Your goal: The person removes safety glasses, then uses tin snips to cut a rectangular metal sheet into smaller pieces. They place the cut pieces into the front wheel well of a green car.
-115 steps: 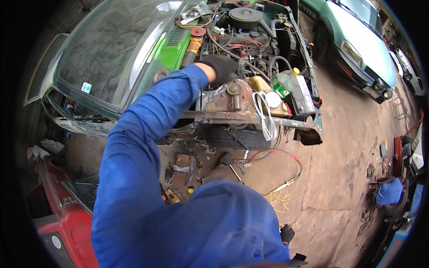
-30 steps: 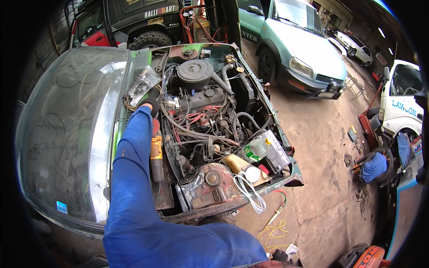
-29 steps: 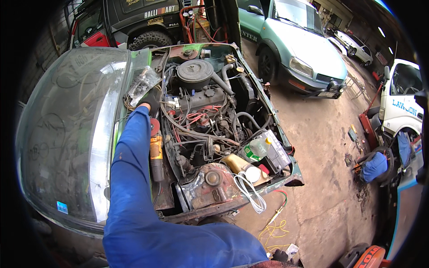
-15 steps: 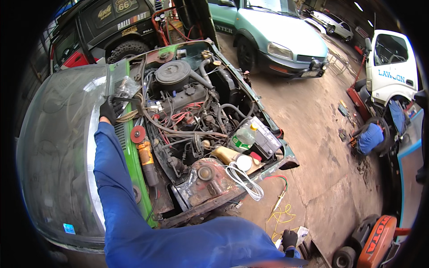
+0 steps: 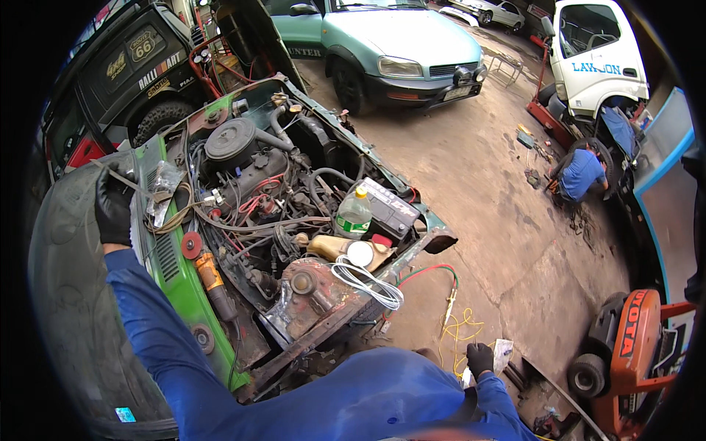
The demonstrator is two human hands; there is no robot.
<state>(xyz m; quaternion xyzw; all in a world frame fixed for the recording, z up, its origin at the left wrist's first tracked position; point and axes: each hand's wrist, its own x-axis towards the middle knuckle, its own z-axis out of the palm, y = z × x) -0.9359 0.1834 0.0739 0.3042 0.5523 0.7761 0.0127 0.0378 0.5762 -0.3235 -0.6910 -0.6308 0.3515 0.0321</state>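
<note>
My left hand, in a black glove, is over the windshield edge at the base of the green car's hood opening. Its fingers are closed around a long flat metal strip with a squarish plate at its far end. That end reaches over a clear plastic bag on the green cowl. Down at the lower right, my right hand, also black-gloved, is closed in a fist low beside my body. A pale paper lies behind it. Whatever the fist holds, if anything, is hidden.
An orange angle grinder with a red disc lies along the cowl. The engine bay holds a round air cleaner, a battery, a plastic bottle and a coiled white cable. A person crouches by a truck.
My left hand has come back toward me and left with the metal strip, which has turned. My right hand has risen slightly. The whole view has shifted to the right.
</note>
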